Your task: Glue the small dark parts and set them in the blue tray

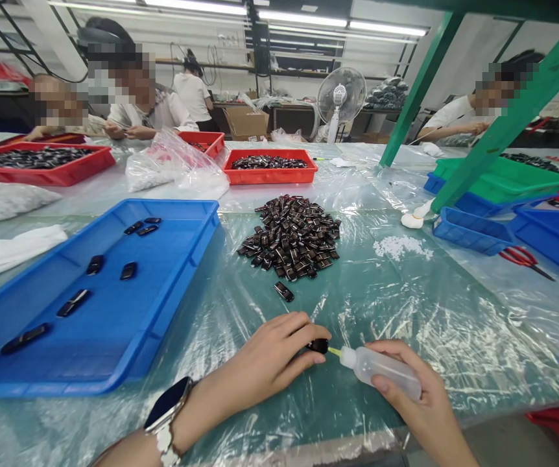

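My left hand (272, 357) pinches a small black part (318, 345) between thumb and fingers, low over the plastic-covered table. My right hand (418, 395) grips a small clear squeeze bottle (381, 371); its yellow nozzle tip touches the black part. Just beyond the hands one loose black part (284, 292) lies alone. Farther back sits a pile of several black parts (292, 237). A blue tray (182, 217) at my left holds several finished-looking black parts spread apart.
Red trays (270, 175) with black parts stand at the back. Blue and green trays (474, 230) stack at the right beside red scissors (523, 257) and green frame legs. White granules (401, 246) lie right of the pile. Other people work at the far side.
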`<action>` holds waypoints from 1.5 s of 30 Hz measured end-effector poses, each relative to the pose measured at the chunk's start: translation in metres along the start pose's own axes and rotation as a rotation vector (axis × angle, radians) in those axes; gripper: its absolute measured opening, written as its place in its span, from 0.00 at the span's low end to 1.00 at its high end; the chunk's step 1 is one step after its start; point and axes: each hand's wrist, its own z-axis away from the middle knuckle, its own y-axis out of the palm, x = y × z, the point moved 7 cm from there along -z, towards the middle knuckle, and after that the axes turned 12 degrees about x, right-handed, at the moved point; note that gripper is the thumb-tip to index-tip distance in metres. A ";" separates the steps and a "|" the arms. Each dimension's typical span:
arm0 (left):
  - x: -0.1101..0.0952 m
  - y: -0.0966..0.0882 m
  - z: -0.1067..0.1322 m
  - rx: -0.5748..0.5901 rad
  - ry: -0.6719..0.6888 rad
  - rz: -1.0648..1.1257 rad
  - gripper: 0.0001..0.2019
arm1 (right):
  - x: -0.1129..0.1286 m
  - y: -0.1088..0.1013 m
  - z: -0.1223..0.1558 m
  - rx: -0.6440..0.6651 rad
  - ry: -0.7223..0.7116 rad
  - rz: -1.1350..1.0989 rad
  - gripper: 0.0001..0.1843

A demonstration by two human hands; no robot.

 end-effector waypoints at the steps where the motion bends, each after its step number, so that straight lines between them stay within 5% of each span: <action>1: 0.000 0.000 0.000 -0.003 0.002 -0.001 0.11 | -0.001 0.000 0.000 0.002 0.005 -0.008 0.22; 10: -0.001 -0.001 0.001 -0.013 0.009 0.006 0.11 | -0.004 0.000 0.000 0.030 0.009 -0.017 0.22; 24: 0.019 -0.008 0.003 -0.114 -0.103 0.365 0.12 | 0.000 -0.001 0.001 -0.052 -0.041 -0.024 0.18; 45: 0.017 -0.009 0.004 -0.119 -0.105 0.312 0.14 | -0.003 -0.002 -0.001 -0.005 0.019 -0.004 0.19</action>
